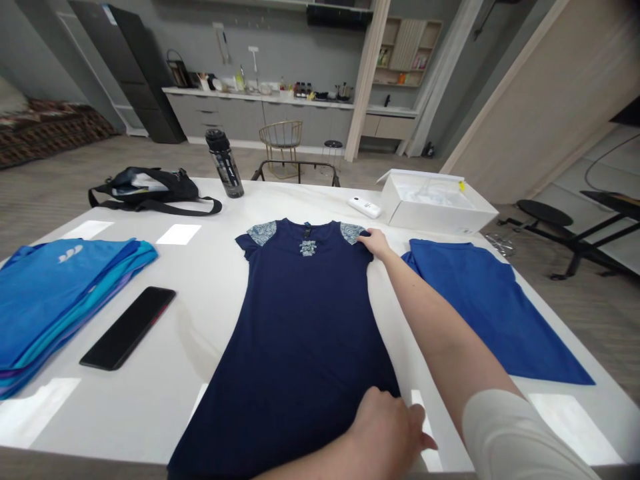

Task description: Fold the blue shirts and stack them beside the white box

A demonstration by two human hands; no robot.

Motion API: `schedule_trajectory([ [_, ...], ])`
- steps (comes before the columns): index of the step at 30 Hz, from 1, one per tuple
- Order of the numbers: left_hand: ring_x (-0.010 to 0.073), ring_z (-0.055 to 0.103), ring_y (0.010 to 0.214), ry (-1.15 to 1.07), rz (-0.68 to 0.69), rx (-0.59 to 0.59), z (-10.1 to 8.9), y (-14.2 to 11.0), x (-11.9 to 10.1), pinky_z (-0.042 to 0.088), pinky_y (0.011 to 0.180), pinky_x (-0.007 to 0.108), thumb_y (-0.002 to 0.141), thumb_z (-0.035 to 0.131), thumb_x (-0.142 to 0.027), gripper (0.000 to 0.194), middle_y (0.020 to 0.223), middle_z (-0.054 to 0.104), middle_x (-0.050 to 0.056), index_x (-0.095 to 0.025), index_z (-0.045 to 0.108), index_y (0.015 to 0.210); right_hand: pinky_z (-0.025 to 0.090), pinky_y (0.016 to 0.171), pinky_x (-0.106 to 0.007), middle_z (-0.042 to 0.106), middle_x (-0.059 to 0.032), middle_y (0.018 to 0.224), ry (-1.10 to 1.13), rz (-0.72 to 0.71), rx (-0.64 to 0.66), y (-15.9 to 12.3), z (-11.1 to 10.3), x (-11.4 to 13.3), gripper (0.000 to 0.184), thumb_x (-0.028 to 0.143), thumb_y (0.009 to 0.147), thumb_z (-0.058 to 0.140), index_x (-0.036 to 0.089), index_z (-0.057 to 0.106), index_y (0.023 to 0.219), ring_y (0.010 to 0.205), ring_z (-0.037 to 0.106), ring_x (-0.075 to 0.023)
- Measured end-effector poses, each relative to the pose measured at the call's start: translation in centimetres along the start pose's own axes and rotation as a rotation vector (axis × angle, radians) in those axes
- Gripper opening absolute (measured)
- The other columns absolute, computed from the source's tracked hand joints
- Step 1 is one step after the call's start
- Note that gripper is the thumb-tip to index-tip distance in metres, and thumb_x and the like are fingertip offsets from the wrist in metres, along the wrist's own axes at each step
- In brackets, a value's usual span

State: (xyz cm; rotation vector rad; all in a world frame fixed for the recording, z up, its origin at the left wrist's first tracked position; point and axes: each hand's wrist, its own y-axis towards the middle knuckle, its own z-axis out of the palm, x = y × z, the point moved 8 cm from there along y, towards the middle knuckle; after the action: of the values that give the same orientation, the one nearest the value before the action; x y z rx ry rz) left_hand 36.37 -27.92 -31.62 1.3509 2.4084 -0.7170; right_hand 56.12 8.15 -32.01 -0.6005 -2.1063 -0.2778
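A navy dress (310,327) with patterned grey-blue shoulders and a small bow trim at the neck lies spread out on the white table, its neckline away from me. My right hand (376,244) reaches far forward, fingers closed on the cuff of the dress's right-side sleeve. Closer to me, my left hand (385,430) crosses over the lower part of the dress. Its fingers are curled at the garment's right edge, and the fingertips are partly hidden. The hem runs toward the near table edge.
On the left lie a stack of blue shirts (65,287), a black phone (129,328) and a black bag (150,185). A bottle (225,167) stands behind. A blue garment (480,300), a white box (440,203) and a small white device (364,207) are to the right.
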Motion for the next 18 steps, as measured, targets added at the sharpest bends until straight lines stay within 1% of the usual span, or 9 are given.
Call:
schedule_trajectory([
  [3, 0.0333, 0.072, 0.082, -0.103, -0.091, -0.042, -0.5, -0.5, 0.8, 0.048, 0.073, 0.040, 0.092, 0.046, -0.068, 0.057, 0.087, 0.076, 0.014, -0.018, 0.072, 0.101, 0.053, 0.069, -0.029, 0.068, -0.0002, 0.072, 0.134, 0.046, 0.017, 0.1, 0.6, 0.2, 0.021, 0.027, 0.068, 0.076, 0.017, 0.068, 0.085, 0.073, 0.065, -0.0191],
  [5, 0.0328, 0.070, 0.083, -0.203, -0.142, -0.113, -1.3, -1.3, 1.6, 0.048, 0.075, 0.041, 0.090, 0.048, -0.068, 0.055, 0.087, 0.075, 0.013, -0.019, 0.073, 0.097, 0.054, 0.061, -0.029, 0.067, 0.0000, 0.066, 0.221, 0.103, 0.051, 0.2, 1.1, 0.3, 0.020, 0.026, 0.070, 0.075, 0.016, 0.066, 0.085, 0.063, 0.064, -0.0177],
  [6, 0.0314, 0.069, 0.083, -0.255, -0.174, -0.154, -1.6, -1.9, 2.1, 0.048, 0.076, 0.041, 0.090, 0.051, -0.064, 0.049, 0.086, 0.075, 0.012, -0.020, 0.072, 0.094, 0.054, 0.059, -0.029, 0.066, -0.0004, 0.063, 0.255, 0.133, 0.074, 0.3, 1.3, 0.5, 0.019, 0.025, 0.071, 0.075, 0.016, 0.066, 0.084, 0.060, 0.063, -0.0176],
  [8, 0.0265, 0.067, 0.079, -0.364, -0.245, -0.220, -2.1, -3.2, 3.3, 0.047, 0.075, 0.037, 0.087, 0.055, -0.046, 0.029, 0.085, 0.073, 0.008, -0.021, 0.070, 0.087, 0.055, 0.056, -0.030, 0.065, -0.0015, 0.058, 0.304, 0.179, 0.117, 0.4, 1.6, 1.1, 0.014, 0.023, 0.072, 0.075, 0.015, 0.065, 0.079, 0.055, 0.062, -0.0175],
  [10, 0.0209, 0.062, 0.074, -0.482, -0.303, -0.271, -2.3, -4.6, 4.6, 0.045, 0.071, 0.033, 0.080, 0.057, -0.029, 0.013, 0.078, 0.069, 0.004, -0.021, 0.066, 0.078, 0.055, 0.054, -0.029, 0.063, -0.0014, 0.055, 0.334, 0.201, 0.132, 0.5, 1.7, 2.1, 0.010, 0.020, 0.075, 0.073, 0.015, 0.064, 0.076, 0.052, 0.061, -0.0170],
  [12, 0.0173, 0.057, 0.072, -0.628, -0.329, -0.314, -2.2, -6.0, 5.8, 0.042, 0.066, 0.028, 0.072, 0.056, -0.019, 0.007, 0.069, 0.062, 0.000, -0.021, 0.063, 0.074, 0.054, 0.053, -0.028, 0.061, 0.0000, 0.054, 0.353, 0.196, 0.116, 0.5, 1.8, 3.5, 0.008, 0.016, 0.075, 0.071, 0.015, 0.064, 0.077, 0.052, 0.060, -0.0160],
  [13, 0.0159, 0.054, 0.071, -0.716, -0.330, -0.331, -2.1, -6.7, 6.4, 0.041, 0.064, 0.026, 0.070, 0.056, -0.017, 0.009, 0.066, 0.058, -0.002, -0.021, 0.063, 0.075, 0.053, 0.052, -0.026, 0.061, 0.0008, 0.054, 0.357, 0.188, 0.099, 0.5, 1.8, 4.2, 0.008, 0.014, 0.075, 0.071, 0.015, 0.063, 0.078, 0.052, 0.060, -0.0155],
  [15, 0.0133, 0.050, 0.067, -0.915, -0.306, -0.347, -1.7, -7.8, 7.4, 0.041, 0.061, 0.022, 0.070, 0.057, -0.016, 0.018, 0.062, 0.051, -0.004, -0.020, 0.065, 0.085, 0.050, 0.050, -0.024, 0.059, 0.0018, 0.053, 0.352, 0.167, 0.065, 0.3, 2.3, 5.9, 0.010, 0.010, 0.074, 0.070, 0.015, 0.063, 0.078, 0.052, 0.059, -0.0145],
  [18, 0.0099, 0.045, 0.057, -1.145, -0.232, -0.331, -1.0, -9.2, 8.3, 0.045, 0.062, 0.021, 0.075, 0.055, -0.018, 0.026, 0.058, 0.047, -0.007, -0.019, 0.067, 0.097, 0.045, 0.046, -0.021, 0.057, 0.0020, 0.053, 0.320, 0.130, 0.036, 0.1, 3.6, 8.6, 0.014, 0.005, 0.072, 0.071, 0.014, 0.063, 0.079, 0.051, 0.056, -0.0133],
])
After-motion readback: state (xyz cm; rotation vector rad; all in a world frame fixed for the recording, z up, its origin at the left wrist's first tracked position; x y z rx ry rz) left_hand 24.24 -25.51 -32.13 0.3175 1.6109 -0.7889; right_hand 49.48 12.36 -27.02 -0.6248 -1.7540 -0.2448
